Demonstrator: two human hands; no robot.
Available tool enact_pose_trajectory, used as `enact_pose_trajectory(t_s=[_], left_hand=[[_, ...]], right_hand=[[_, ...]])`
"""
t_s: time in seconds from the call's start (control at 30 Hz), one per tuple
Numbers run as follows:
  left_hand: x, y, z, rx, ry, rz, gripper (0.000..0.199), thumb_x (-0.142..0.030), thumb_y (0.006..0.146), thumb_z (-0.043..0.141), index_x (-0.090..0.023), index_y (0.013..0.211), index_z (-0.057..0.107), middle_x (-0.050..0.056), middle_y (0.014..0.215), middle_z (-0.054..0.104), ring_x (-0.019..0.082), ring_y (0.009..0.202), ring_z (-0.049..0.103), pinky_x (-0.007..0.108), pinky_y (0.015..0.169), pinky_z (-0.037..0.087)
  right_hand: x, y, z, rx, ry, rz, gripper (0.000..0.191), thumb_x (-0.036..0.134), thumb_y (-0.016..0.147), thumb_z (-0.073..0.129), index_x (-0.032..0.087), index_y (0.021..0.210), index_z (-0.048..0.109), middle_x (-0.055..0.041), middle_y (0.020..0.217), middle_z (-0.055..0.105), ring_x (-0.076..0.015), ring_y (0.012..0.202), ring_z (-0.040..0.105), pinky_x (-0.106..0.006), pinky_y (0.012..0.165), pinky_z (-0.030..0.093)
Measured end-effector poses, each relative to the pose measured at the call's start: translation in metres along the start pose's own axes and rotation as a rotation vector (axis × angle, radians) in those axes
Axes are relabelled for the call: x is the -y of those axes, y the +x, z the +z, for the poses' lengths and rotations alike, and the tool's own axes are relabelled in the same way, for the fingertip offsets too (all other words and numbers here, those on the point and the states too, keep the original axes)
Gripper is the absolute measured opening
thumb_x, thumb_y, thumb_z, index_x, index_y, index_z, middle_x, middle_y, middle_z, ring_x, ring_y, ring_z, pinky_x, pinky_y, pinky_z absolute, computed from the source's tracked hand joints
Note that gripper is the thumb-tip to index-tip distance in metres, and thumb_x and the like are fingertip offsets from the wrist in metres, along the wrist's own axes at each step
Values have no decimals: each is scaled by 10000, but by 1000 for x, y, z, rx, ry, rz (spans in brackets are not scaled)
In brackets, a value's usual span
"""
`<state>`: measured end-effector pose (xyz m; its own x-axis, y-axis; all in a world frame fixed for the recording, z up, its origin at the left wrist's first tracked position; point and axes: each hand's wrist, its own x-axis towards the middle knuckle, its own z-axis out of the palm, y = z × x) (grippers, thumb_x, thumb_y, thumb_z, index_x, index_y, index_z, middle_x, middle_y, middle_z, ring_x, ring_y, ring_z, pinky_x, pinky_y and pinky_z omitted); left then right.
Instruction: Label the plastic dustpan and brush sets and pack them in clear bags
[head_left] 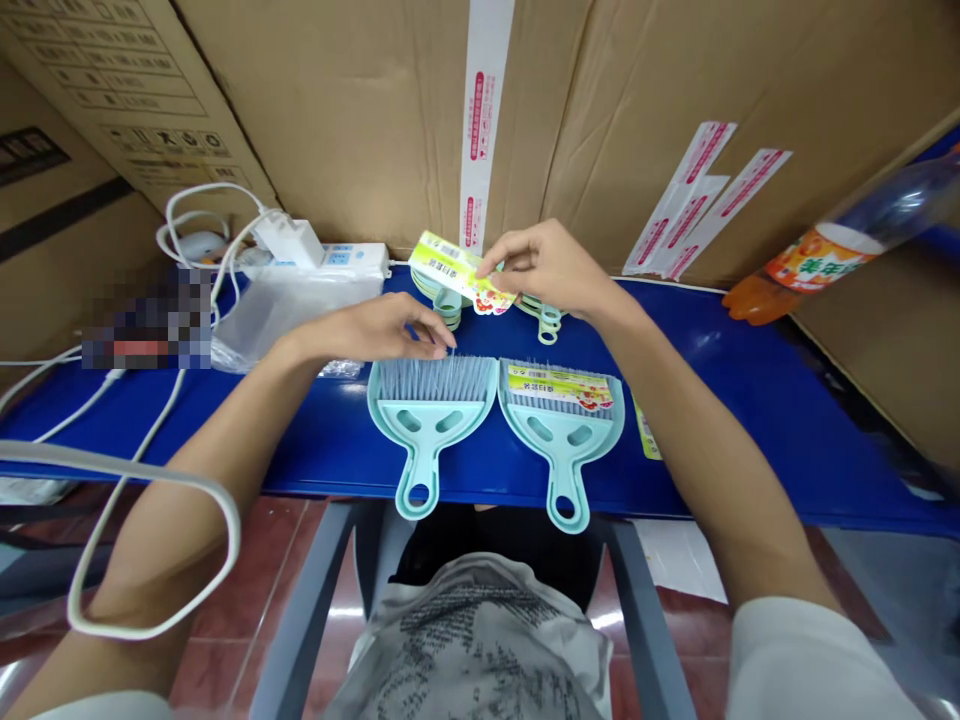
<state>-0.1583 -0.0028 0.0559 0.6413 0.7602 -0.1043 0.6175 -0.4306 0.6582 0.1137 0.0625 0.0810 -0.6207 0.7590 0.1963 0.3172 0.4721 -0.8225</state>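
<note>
Two light-blue dustpan sets lie side by side on the blue table, handles toward me. Each has a grey-bristled brush nested in a dustpan: the left brush (431, 410) and the right brush (566, 432). My left hand (382, 325) is at the far edge of the left brush, thumb and forefinger pinched at the bristle tips. Above the table, my right hand (551, 262) grips a yellow-green printed label card (450, 266) by its right end. A similar label (559, 387) lies across the right brush's bristles.
Behind the hands are stacked pale-green dustpans (550, 325). Clear plastic bags (277, 310), a white power strip (356, 258) and looping cables are at left. An orange drink bottle (825, 255) leans at right. Cardboard boxes (375, 120) wall the back.
</note>
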Motion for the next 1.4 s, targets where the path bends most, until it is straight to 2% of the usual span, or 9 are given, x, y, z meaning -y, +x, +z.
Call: enact_pose_trajectory(t_s=[0.23,0.4,0.53,0.7,0.83,0.93,1.07,1.2,1.4], left_hand=[[-11,-9,-9,52,39,-17,384,-498,950,698,-251,1200,852,46,1099,835,208,1003,756,321,918,560],[-11,-10,-11,94,-35,-41,364,-464,912,730,-264,1187,859,47,1060,835,220,960,765,321,863,569],[-13,-13,-14,150,-55,-36,353,-448,923,726,-275,1203,854,53,1111,843,244,1049,776,327,892,578],[-8,-12,-15,153,20,0,394,-492,973,683,-254,1250,832,56,1170,844,231,1057,769,311,902,578],[5,-4,-4,105,58,-19,497,-538,975,673,-204,1328,781,85,1267,820,229,1090,764,307,930,576],[11,3,12,33,103,-61,606,-592,963,652,-146,1363,747,139,1283,805,258,1094,767,335,939,584],[11,8,24,-39,159,-104,621,-641,982,592,-114,1244,791,154,1197,816,280,1054,763,357,934,581],[15,4,18,10,-8,-124,543,-665,984,622,-182,1101,842,83,1116,841,274,1032,766,344,898,593],[31,-10,22,-112,-396,-149,530,-661,962,737,-231,1255,841,115,1325,808,290,1267,738,455,1166,549]], right_hand=[[-29,2,24,122,-61,92,173,214,787,803,172,948,847,-13,640,619,-163,601,582,-337,613,468],[-25,0,27,107,-139,83,177,177,783,762,164,936,850,-7,602,618,-166,568,612,-315,608,471],[-22,-1,27,125,-180,69,166,169,786,743,185,910,852,17,571,608,-150,528,610,-299,588,470],[-15,-2,12,78,-165,48,158,182,784,777,180,918,860,-9,638,637,-156,586,620,-319,633,497],[-7,-5,-7,-1,-171,40,158,178,808,764,160,935,855,-24,670,649,-167,621,628,-325,663,515],[-1,-9,-12,-26,-213,47,176,138,807,727,140,932,850,-17,641,641,-156,599,622,-309,656,512],[3,-10,-8,-35,-267,58,222,85,798,673,122,926,851,-10,601,623,-145,577,623,-292,662,507],[0,-10,-9,-39,-279,55,247,72,789,663,116,935,857,-11,597,622,-141,578,625,-281,659,498],[-10,-7,-14,-41,-241,30,229,96,781,674,104,934,845,-10,613,637,-131,578,614,-266,643,487]])
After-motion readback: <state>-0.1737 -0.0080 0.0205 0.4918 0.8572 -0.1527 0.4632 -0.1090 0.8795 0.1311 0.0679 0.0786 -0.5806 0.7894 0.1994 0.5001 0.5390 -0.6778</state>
